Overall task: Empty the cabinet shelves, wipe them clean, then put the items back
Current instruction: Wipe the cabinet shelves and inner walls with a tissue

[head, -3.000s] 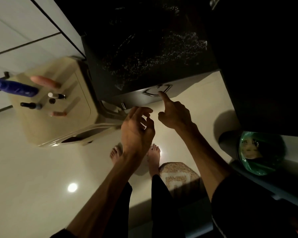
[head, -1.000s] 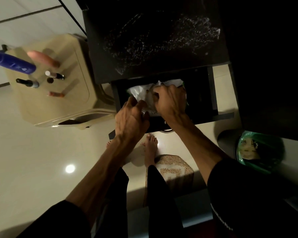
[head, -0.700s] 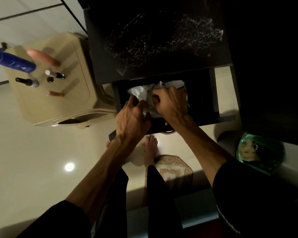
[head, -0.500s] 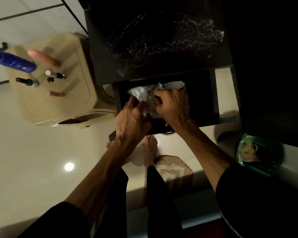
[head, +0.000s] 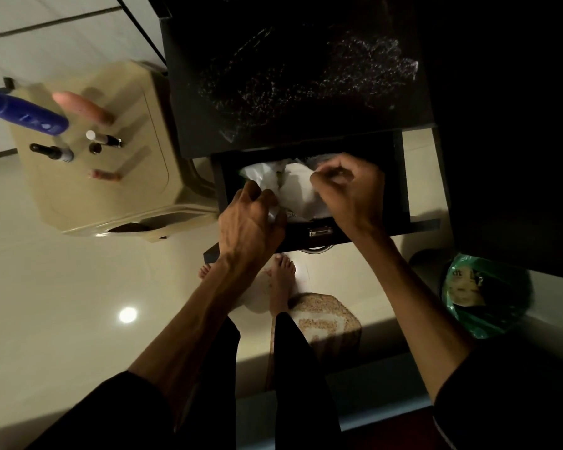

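Both hands are reaching into an open black drawer [head: 400, 177]; the left hand [head: 251, 219] and right hand [head: 348, 190] are each pinching, fingers curled, crumpled white plastic bags [head: 293, 190]; these are looking light, limp and slippery, best gathered in bunches.

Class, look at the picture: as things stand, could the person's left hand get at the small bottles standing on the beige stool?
Probably not at once: the left hand grips the white bag in the open drawer. Nothing blocks the way to the bottles on the stool.
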